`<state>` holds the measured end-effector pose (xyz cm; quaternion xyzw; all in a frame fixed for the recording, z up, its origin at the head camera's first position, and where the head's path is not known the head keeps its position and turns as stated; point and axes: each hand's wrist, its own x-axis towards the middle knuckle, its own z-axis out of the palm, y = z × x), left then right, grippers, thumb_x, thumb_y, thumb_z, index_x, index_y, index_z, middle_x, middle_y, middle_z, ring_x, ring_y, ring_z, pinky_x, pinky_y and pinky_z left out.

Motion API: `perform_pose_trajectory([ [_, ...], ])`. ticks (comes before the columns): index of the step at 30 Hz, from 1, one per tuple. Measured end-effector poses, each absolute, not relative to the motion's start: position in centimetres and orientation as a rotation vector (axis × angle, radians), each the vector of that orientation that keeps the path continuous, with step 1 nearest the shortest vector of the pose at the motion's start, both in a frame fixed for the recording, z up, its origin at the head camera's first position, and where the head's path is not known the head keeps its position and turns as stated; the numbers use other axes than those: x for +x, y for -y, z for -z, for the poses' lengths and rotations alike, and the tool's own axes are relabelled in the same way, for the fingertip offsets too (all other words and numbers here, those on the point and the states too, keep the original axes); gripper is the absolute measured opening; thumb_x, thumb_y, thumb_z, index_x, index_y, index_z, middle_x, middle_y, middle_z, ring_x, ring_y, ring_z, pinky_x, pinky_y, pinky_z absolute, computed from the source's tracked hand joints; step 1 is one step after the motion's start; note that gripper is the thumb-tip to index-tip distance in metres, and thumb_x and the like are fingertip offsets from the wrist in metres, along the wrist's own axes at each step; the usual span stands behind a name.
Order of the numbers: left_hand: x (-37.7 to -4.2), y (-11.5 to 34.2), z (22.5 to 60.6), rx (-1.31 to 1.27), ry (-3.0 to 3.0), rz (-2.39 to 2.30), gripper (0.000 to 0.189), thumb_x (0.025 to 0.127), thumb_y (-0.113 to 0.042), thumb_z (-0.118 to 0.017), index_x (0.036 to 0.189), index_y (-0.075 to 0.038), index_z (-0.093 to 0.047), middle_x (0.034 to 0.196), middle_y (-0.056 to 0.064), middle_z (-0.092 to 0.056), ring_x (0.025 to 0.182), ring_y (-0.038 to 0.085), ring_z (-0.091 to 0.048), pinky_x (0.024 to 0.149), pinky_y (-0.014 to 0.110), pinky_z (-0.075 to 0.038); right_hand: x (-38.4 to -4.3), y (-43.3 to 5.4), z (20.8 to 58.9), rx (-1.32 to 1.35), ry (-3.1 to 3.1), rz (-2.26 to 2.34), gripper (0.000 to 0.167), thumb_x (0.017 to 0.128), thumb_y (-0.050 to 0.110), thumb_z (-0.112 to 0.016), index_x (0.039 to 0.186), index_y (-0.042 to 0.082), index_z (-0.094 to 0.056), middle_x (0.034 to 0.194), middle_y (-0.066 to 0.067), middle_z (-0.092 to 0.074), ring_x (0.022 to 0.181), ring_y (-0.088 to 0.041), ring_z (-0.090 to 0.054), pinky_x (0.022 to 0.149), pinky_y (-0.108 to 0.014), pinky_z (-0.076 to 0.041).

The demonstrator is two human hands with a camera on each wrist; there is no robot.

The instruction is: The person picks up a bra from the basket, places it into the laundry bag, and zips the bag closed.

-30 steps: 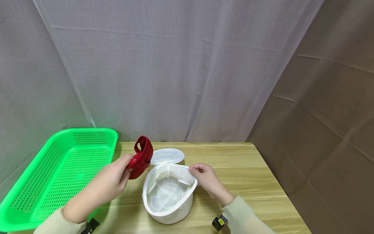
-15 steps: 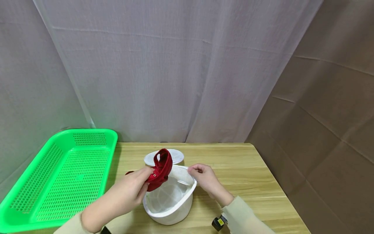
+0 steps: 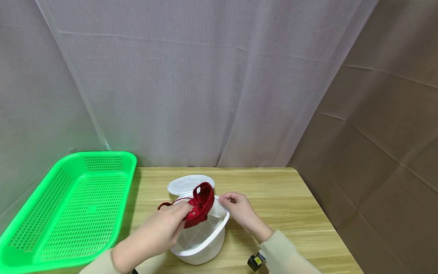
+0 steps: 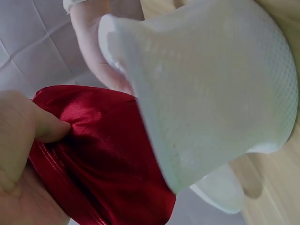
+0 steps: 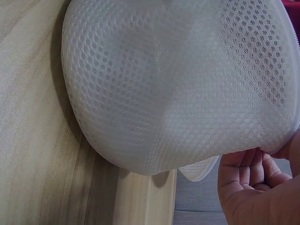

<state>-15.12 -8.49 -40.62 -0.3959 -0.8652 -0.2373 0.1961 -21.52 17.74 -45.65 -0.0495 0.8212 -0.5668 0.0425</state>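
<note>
The red, satin-like fabric garment with looped straps (image 3: 204, 203) has been shifted rightward over the last second: it was held beside the white cylindrical mesh bag (image 3: 208, 254) and is now positioned over its mouth. The garment is grasped between the thumb and fingers of the left hand (image 3: 167, 228). In the left wrist view, part of it is hidden behind the bag's rim, so its lower portion is judged to be at or within the opening; contact with the mesh cannot be confirmed.

The right edge of the rim is pinched by the fingers of the right hand (image 3: 241, 211), unchanged in position, and the mouth is thereby held wide. The white round mesh lid (image 3: 181, 185) remains folded back at the far side. Transport to the bag is judged complete; the garment has not yet been released, and insertion is judged unfinished.
</note>
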Motion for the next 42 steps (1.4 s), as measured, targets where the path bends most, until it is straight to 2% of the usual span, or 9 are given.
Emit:
perform_pose_trajectory([
  [9,-15.3,7.8,42.4,-1.132,2.508,0.677,0.033,0.08,0.001,-0.064,0.104,-0.02,-0.057,0.095,-0.013,-0.057,0.084,0.007,-0.059,0.077,0.028,-0.051,-21.1,-17.4,45.1,-0.161,-2.533,1.719,0.014,0.094,0.012,-0.062,0.097,0.0,-0.07,0.083,-0.004,-0.066,0.078,-0.014,-0.057,0.069,-0.027,-0.048],
  [16,-15.1,7.4,43.2,-1.191,2.593,0.6,0.027,0.078,0.001,-0.067,0.091,-0.018,-0.052,0.087,-0.011,-0.053,0.079,0.011,-0.057,0.075,0.03,-0.051,-19.8,-16.6,42.5,-0.17,-2.526,1.686,0.016,0.096,0.008,-0.056,0.099,-0.003,-0.069,0.086,-0.004,-0.067,0.081,-0.013,-0.059,0.073,-0.028,-0.05],
  [22,-14.8,7.0,43.8,-1.214,2.643,0.572,0.027,0.078,-0.004,-0.073,0.089,-0.018,-0.053,0.087,-0.009,-0.054,0.078,0.013,-0.059,0.071,0.032,-0.051,-19.5,-16.5,42.2,-0.188,-2.509,1.695,0.016,0.096,0.009,-0.057,0.098,-0.003,-0.068,0.087,-0.007,-0.067,0.081,-0.014,-0.06,0.072,-0.027,-0.05],
  [31,-14.8,6.8,44.5,-1.243,2.739,0.557,0.029,0.073,-0.007,-0.076,0.09,-0.02,-0.057,0.088,-0.01,-0.056,0.081,0.012,-0.059,0.072,0.033,-0.05,-19.5,-16.5,42.4,-0.221,-2.477,1.682,0.016,0.097,0.011,-0.059,0.097,-0.002,-0.068,0.088,-0.008,-0.066,0.081,-0.013,-0.057,0.069,-0.025,-0.048],
  [39,-15.0,7.3,43.5,-1.246,2.563,0.769,0.02,0.079,-0.022,-0.079,0.095,-0.021,-0.066,0.097,-0.013,-0.06,0.091,0.005,-0.058,0.081,0.028,-0.05,-19.4,-16.7,42.4,-0.197,-2.494,1.681,0.017,0.096,0.011,-0.059,0.099,-0.003,-0.068,0.088,-0.01,-0.066,0.081,-0.015,-0.058,0.069,-0.025,-0.048],
  [42,-15.2,7.8,43.0,-1.176,2.546,0.825,0.024,0.08,-0.026,-0.079,0.099,-0.02,-0.065,0.103,-0.011,-0.061,0.098,0.007,-0.058,0.083,0.031,-0.05,-19.4,-16.8,42.4,-0.2,-2.494,1.679,0.017,0.096,0.012,-0.06,0.099,-0.003,-0.068,0.087,-0.008,-0.066,0.081,-0.015,-0.058,0.069,-0.025,-0.049],
])
